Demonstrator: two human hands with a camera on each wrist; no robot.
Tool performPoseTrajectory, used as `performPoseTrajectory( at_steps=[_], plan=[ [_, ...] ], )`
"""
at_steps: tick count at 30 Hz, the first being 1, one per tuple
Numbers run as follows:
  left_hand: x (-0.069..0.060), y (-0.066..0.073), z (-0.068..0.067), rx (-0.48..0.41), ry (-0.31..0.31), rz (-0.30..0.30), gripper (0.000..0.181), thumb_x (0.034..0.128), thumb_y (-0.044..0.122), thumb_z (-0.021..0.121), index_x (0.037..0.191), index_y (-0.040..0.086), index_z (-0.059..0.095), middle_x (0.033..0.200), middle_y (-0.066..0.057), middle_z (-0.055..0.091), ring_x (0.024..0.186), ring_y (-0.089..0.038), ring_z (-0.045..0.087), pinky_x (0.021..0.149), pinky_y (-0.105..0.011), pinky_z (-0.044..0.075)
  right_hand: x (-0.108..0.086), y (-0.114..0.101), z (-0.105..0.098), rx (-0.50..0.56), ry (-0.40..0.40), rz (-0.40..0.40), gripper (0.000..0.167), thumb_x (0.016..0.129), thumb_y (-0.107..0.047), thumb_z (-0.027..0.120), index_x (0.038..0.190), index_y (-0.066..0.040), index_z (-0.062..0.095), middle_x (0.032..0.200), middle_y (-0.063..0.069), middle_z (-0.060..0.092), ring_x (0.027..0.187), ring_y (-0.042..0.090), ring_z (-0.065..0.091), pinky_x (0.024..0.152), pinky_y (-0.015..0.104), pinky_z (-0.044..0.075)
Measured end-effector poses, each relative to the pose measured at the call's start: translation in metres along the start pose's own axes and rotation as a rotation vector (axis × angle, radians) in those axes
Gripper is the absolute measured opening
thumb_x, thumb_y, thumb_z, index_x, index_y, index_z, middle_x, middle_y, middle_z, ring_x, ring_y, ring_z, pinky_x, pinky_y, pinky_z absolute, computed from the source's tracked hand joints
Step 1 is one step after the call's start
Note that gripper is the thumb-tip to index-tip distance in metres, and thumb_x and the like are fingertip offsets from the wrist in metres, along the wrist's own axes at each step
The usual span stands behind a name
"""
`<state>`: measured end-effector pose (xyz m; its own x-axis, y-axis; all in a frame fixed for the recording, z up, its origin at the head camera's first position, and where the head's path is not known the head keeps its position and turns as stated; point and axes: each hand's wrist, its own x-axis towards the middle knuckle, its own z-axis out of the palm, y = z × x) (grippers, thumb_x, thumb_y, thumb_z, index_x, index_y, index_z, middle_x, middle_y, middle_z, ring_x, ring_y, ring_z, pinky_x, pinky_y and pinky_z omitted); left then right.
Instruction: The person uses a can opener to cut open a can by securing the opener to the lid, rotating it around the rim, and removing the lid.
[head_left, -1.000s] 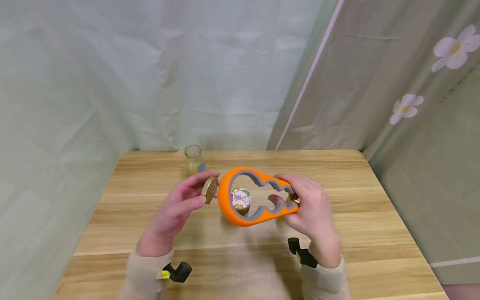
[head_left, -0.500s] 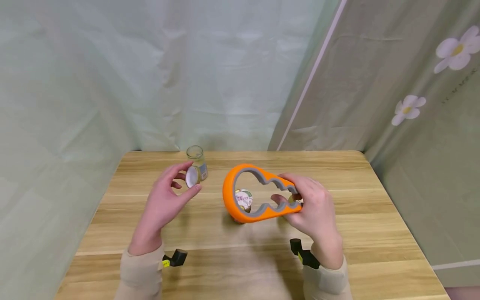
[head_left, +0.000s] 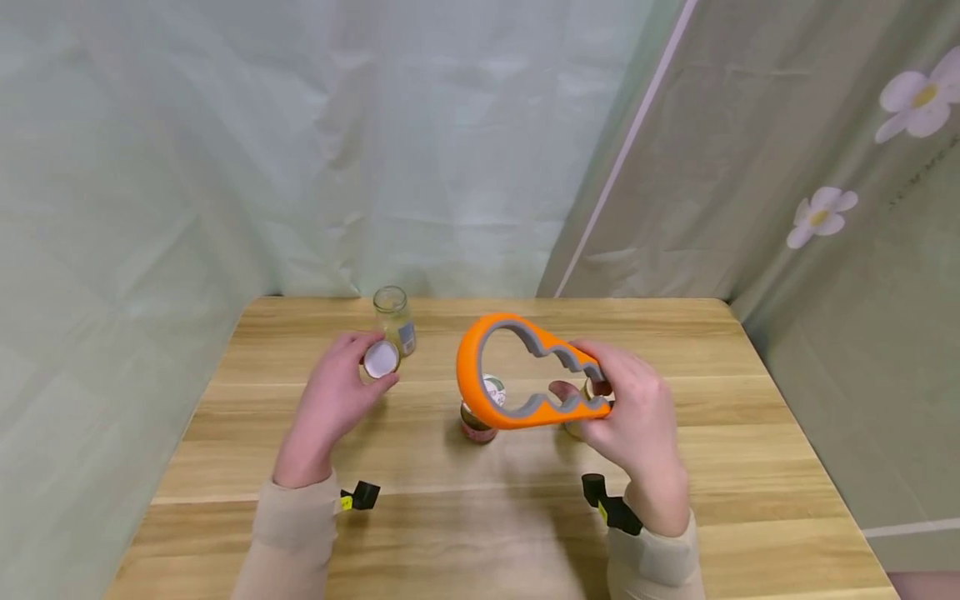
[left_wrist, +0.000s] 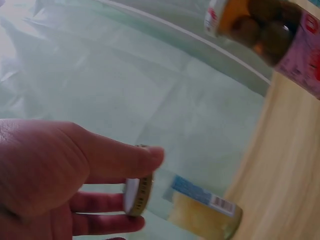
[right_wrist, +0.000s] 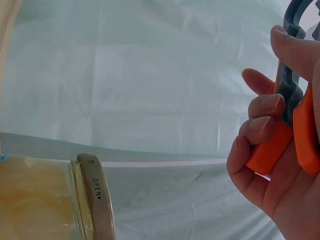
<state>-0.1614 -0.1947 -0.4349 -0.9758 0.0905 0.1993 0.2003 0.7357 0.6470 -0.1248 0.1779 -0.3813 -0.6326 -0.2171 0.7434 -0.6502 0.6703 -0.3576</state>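
My left hand [head_left: 337,387] pinches a gold-rimmed lid [head_left: 382,359] between thumb and fingers, its white inside facing up toward me. Just behind the lid stands a lidless glass jar [head_left: 395,321]; the left wrist view shows its pale contents [left_wrist: 200,216] and blue label. My right hand [head_left: 633,408] grips the handle ends of an orange opener [head_left: 471,371] with grey toothed inner edges, held above the table. Partly behind the opener's loop is a jar with a patterned lid [head_left: 478,427]. Another jar, pale with a lid marked OPEN [right_wrist: 97,200], stands by my right hand, largely hidden in the head view.
The wooden table [head_left: 480,517] reaches back to a pale green curtain [head_left: 450,167], which also hangs along both sides. Black wrist mounts [head_left: 619,515] are on both sleeves. The open jar stands near the table's back edge.
My left hand has moved left, away from the opener, carrying the lid to beside the open jar and turning its white inside into view. The opener has shifted slightly right and up.
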Motion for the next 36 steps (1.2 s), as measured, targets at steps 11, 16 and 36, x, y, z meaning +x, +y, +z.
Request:
performPoseTrajectory(
  at_steps=[11, 16, 36],
  plan=[
    [0.004, -0.015, 0.014, 0.085, -0.151, -0.075, 0.058, 0.092, 0.011, 0.084, 0.143, -0.005, 0.061, 0.133, -0.026, 0.061, 0.117, -0.043, 0.06, 0.1, -0.062, 0.05, 0.0, -0.002, 0.001, -0.011, 0.003, -0.003, 0.039, 0.092, -0.04, 0.082, 0.116, -0.01, 0.077, 0.077, 0.001, 0.065, 0.062, 0.014, 0.056, 0.058, 0.033, 0.049],
    [0.006, -0.022, 0.021, 0.089, -0.165, -0.098, 0.06, 0.0935, 0.009, 0.082, 0.147, -0.005, 0.058, 0.138, -0.028, 0.058, 0.121, -0.045, 0.058, 0.102, -0.063, 0.049, 0.001, -0.002, 0.001, -0.006, 0.004, -0.004, 0.039, 0.093, -0.041, 0.082, 0.116, -0.01, 0.077, 0.077, -0.001, 0.064, 0.062, 0.014, 0.055, 0.058, 0.033, 0.048],
    [0.011, -0.046, 0.044, 0.115, -0.225, -0.137, 0.061, 0.0948, 0.019, 0.082, 0.145, -0.005, 0.059, 0.138, -0.028, 0.059, 0.121, -0.044, 0.058, 0.101, -0.062, 0.049, 0.0, -0.005, 0.0, -0.023, -0.034, -0.007, 0.042, 0.084, -0.03, 0.088, 0.12, -0.012, 0.077, 0.084, -0.001, 0.07, 0.065, 0.012, 0.057, 0.058, 0.032, 0.05]
  ],
)
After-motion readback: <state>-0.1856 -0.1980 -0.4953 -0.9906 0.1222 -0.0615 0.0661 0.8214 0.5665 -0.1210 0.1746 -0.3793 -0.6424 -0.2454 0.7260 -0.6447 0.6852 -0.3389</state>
